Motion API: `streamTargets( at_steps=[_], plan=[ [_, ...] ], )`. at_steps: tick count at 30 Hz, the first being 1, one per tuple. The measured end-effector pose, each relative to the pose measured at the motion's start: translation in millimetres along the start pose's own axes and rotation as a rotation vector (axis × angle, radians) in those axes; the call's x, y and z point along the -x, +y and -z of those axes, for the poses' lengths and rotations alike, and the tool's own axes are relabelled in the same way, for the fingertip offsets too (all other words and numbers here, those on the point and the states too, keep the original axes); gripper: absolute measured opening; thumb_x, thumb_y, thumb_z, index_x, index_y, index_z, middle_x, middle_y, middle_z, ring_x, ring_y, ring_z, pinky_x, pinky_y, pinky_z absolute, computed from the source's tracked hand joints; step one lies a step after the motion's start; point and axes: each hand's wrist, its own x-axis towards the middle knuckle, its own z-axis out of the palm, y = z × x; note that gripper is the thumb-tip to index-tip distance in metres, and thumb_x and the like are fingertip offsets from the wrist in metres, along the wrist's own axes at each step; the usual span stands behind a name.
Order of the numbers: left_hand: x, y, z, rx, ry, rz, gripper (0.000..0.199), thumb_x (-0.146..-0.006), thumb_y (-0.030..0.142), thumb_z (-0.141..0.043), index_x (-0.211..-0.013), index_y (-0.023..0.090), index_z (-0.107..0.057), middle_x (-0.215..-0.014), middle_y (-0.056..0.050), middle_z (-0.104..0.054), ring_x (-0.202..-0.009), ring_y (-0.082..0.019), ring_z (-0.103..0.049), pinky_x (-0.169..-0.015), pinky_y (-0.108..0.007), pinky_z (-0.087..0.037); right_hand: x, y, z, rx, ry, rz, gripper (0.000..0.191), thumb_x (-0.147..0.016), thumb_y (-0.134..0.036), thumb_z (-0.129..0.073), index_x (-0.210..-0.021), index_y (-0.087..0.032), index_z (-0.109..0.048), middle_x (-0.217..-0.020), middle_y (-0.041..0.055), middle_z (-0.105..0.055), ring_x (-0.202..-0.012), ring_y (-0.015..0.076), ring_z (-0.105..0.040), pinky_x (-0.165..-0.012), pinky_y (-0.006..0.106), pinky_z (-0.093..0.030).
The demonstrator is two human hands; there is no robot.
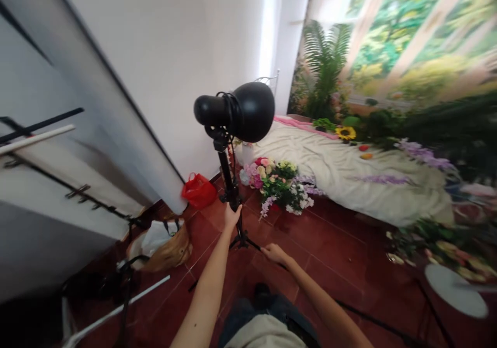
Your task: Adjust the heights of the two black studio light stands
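Observation:
In front of me stands a black studio lamp (252, 111) with a bowl-shaped reflector, its cable coiled around the neck. It sits on top of a black light stand (225, 169). My left hand (232, 216) is wrapped around the stand's upright, just below a clamp knob. Lower and to the right, my right hand (275, 253) is closed on one of the stand's spread legs. The fingertips of both hands are partly hidden by the stand or turned away from me.
Flower bouquets (277, 179) lie on the tiled floor behind the stand, beside a cloth-draped bed (306, 154). At left are a red bag (199, 190), a wicker basket (171, 249) and rails. A white round disc (454, 291) stands at right, near more flowers.

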Motion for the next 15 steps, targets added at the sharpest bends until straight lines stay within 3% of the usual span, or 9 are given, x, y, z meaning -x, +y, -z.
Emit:
streamTargets(
  at_steps=[3,7,11,15],
  plan=[
    [-2,7,3.7,-0.018,-0.027,-0.018,0.045,-0.074,0.041,-0.064,-0.111,0.017,-0.052,-0.106,-0.013,-0.065,-0.102,-0.024,-0.062,-0.091,-0.038,-0.047,48,33,-28,-0.106,0.105,-0.152,0.045,-0.087,-0.035,-0.037,-0.054,-0.015,-0.061,-0.054,0.0062,-0.063,-0.051,0.0151,-0.058,-0.053,0.023,-0.037],
    [-4,21,9.1,-0.056,-0.084,-0.056,0.048,-0.075,0.041,-0.063,-0.113,0.016,-0.05,-0.11,-0.013,-0.064,-0.105,-0.024,-0.061,-0.092,-0.038,-0.047,107,64,-70,-0.323,0.38,-0.339,0.043,-0.085,-0.042,-0.036,-0.057,-0.018,-0.058,-0.057,0.0058,-0.064,-0.054,0.0162,-0.059,-0.054,0.023,-0.039],
    [-5,32,10.5,-0.102,-0.127,-0.066,0.052,-0.076,0.041,-0.062,-0.119,0.015,-0.046,-0.113,-0.014,-0.063,-0.107,-0.025,-0.06,-0.093,-0.038,-0.047,161,79,-114,-0.481,0.551,-0.437,0.044,-0.083,-0.045,-0.035,-0.055,-0.019,-0.055,-0.056,0.0059,-0.063,-0.055,0.017,-0.059,-0.055,0.024,-0.04],
    [-4,38,6.5,-0.288,-0.107,-0.016,0.067,-0.071,0.051,-0.062,-0.122,0.011,-0.043,-0.114,-0.021,-0.061,-0.108,-0.034,-0.058,-0.089,-0.046,-0.047,209,86,-143,-0.694,0.62,-0.561,0.044,-0.081,-0.051,-0.036,-0.054,-0.02,-0.052,-0.051,0.0042,-0.06,-0.047,0.0152,-0.055,-0.05,0.024,-0.039]
  ],
)
